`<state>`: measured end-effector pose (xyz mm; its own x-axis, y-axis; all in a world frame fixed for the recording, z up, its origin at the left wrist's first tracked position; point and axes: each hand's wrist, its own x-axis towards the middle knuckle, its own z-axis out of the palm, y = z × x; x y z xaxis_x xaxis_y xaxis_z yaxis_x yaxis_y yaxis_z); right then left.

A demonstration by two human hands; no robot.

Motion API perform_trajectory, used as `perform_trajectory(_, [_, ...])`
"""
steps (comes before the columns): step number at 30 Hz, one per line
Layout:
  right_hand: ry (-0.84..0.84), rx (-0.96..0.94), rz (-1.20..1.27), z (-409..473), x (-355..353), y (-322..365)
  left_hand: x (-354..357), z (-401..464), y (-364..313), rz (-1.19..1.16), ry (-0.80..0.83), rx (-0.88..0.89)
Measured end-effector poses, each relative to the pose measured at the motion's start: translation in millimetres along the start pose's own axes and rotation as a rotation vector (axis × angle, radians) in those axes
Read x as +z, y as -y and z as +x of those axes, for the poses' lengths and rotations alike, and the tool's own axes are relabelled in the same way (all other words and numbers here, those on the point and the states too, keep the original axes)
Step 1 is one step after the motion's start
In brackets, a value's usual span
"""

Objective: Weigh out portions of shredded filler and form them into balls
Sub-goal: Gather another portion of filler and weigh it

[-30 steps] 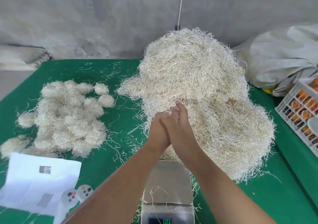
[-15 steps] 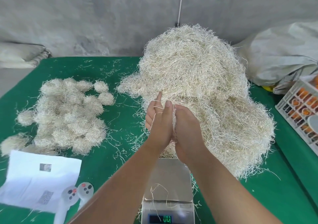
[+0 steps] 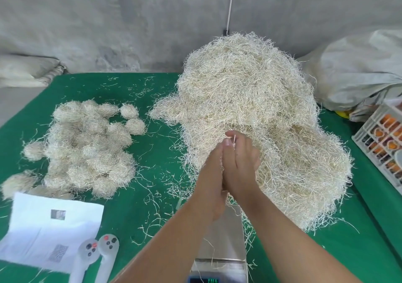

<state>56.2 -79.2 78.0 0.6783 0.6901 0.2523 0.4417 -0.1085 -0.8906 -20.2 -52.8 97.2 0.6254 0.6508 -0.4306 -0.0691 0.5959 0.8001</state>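
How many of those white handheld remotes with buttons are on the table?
2, side by side at the near left of the green table: the left remote beside the white paper sheet, the right remote touching it.

Left hand (image 3: 212, 174) and right hand (image 3: 240, 163) pressed palm to palm, forearms converging.

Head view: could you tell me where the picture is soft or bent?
Head view: scale display blurred and unreadable; paper and remotes soft at the lower edge; table edges splay outward from wide-angle distortion; light flat, no glare.
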Motion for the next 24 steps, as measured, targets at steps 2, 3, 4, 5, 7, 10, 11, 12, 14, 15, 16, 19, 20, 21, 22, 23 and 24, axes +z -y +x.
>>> perform_trajectory(2, [0.076,0.063,-0.066,2.6,-1.8,2.4,-0.4,4.3,-2.2,0.027,-0.068,0.034])
perform_trajectory(3, [0.163,0.083,-0.022,3.1,-1.6,4.5,-1.5,7.3,-2.9,0.053,-0.12,0.062])
perform_trajectory(4, [0.262,0.096,0.052,2.3,-0.5,6.8,-4.4,12.5,-3.9,0.087,-0.176,0.097])
perform_trajectory(5, [0.353,0.114,0.147,0.9,1.4,7.0,-7.2,15.5,-6.3,0.111,-0.223,0.128])
perform_trajectory(7, [0.462,0.157,0.292,-1.6,4.7,5.6,-17.2,21.9,-11.0,0.126,-0.248,0.198])
perform_trajectory(10, [0.508,0.164,0.347,-0.7,6.3,-2.9,-35.3,31.0,-15.1,0.208,-0.151,0.35])
perform_trajectory(11, [0.526,0.152,0.335,0.6,7.1,-5.3,-43.5,33.9,-16.0,0.194,-0.093,0.353])
perform_trajectory(12, [0.542,0.145,0.309,1.6,7.6,-6.4,-51.5,35.7,-18.1,0.221,-0.061,0.346])
perform_trajectory(14, [0.548,0.15,0.273,4.7,10.3,-7.5,-74.8,45.5,-20.4,0.444,-0.112,0.394])
perform_trajectory(15, [0.541,0.152,0.263,6.5,11.3,-9.3,-88.0,50.2,-25.5,0.666,-0.216,0.419])
perform_trajectory(16, [0.529,0.155,0.25,8.7,12.4,-11.1,-104.2,55.2,-32.0,0.921,-0.324,0.443])
perform_trajectory(19, [0.527,0.146,0.198,14.0,13.9,-18.7,-158.3,62.7,-60.4,1.346,-0.447,0.554])
perform_trajectory(20, [0.526,0.145,0.172,15.1,14.1,-21.8,-177.3,63.4,-72.7,1.445,-0.492,0.548])
perform_trajectory(21, [0.522,0.151,0.149,16.1,14.1,-25.5,-196.3,63.9,-84.4,1.559,-0.569,0.518])
perform_trajectory(22, [0.518,0.167,0.131,17.4,13.7,-28.8,-215.1,64.3,-95.0,1.69,-0.657,0.454])
perform_trajectory(23, [0.516,0.189,0.117,18.6,13.4,-32.0,-231.5,63.7,-106.1,1.798,-0.731,0.35])
perform_trajectory(24, [0.515,0.214,0.099,19.8,12.6,-35.4,-245.0,62.7,-116.9,1.848,-0.768,0.207])
